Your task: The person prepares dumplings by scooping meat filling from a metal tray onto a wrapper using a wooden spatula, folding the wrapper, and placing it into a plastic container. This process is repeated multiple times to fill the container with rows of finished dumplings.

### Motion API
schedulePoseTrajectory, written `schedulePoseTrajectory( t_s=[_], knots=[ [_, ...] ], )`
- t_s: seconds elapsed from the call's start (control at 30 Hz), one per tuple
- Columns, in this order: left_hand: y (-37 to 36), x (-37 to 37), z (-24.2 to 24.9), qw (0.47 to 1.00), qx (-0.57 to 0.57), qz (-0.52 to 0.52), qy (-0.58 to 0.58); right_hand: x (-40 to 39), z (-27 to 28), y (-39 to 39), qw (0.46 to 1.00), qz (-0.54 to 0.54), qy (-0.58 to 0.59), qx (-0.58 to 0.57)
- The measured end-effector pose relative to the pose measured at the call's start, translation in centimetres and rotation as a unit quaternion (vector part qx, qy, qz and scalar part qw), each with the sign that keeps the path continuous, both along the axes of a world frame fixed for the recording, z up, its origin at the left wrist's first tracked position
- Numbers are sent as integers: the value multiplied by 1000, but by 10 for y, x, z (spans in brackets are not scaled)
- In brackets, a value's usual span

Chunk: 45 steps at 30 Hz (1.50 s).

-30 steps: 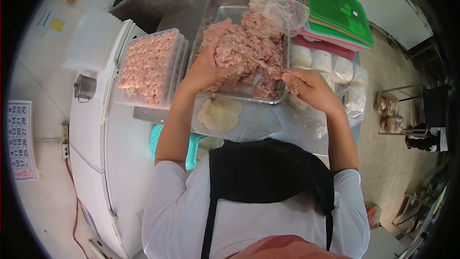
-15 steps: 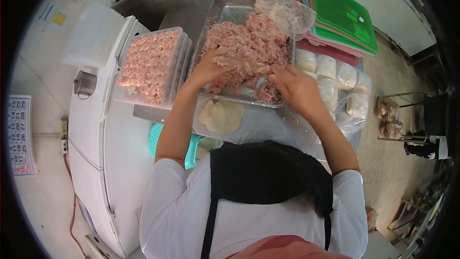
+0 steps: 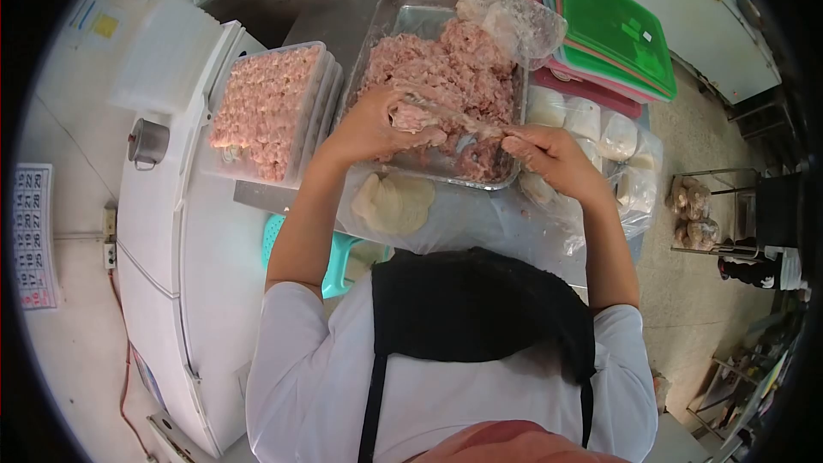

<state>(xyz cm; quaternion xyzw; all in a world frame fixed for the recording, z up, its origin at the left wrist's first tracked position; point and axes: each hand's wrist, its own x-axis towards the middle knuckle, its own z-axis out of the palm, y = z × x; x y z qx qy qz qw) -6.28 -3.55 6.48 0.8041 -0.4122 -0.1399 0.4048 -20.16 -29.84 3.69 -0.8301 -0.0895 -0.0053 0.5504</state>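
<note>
A metal tray [image 3: 520,111] holds a large heap of pink minced meat [image 3: 420,64]. Over its near left corner is my left hand [image 3: 369,127], fingers curled around a lump of minced meat. My right hand [image 3: 557,159] is closed in a pinch at the tray's right edge. A pale, meat-smeared strip runs between the two hands; I cannot tell what it is. Just below the tray, a stack of round, pale dough wrappers [image 3: 394,203] lies on clear plastic. Left of the tray stand stacked plastic containers [image 3: 319,107], the top one full of rows of meat-filled dumplings [image 3: 261,107].
A clear plastic bag [image 3: 544,34] lies over the tray's far right corner. Green and pink lids [image 3: 613,30] are piled at the back right. Bagged white packs [image 3: 617,137] sit right of the tray. A teal stool [image 3: 340,261] stands below the table's left end.
My right hand has drawn back to the right and toward me, away from the meat heap. My left hand has turned and shifted slightly left and nearer.
</note>
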Motion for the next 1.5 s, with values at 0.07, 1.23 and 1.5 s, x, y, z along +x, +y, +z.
schedulePoseTrajectory(
  t_s=[0.07, 1.23, 1.5],
  knots=[
    [-4, -4, 0, 1000, -5, -8, -23, -1, 10, 4, 995, -8, -22, -96],
    [169, 27, -4, 991, -67, -104, 60, -18, 85, 211, 878, -142, -184, -418],
    [230, 36, -1, 990, -109, -79, 46, -7, 99, 264, 926, -144, -79, -340]
  ],
)
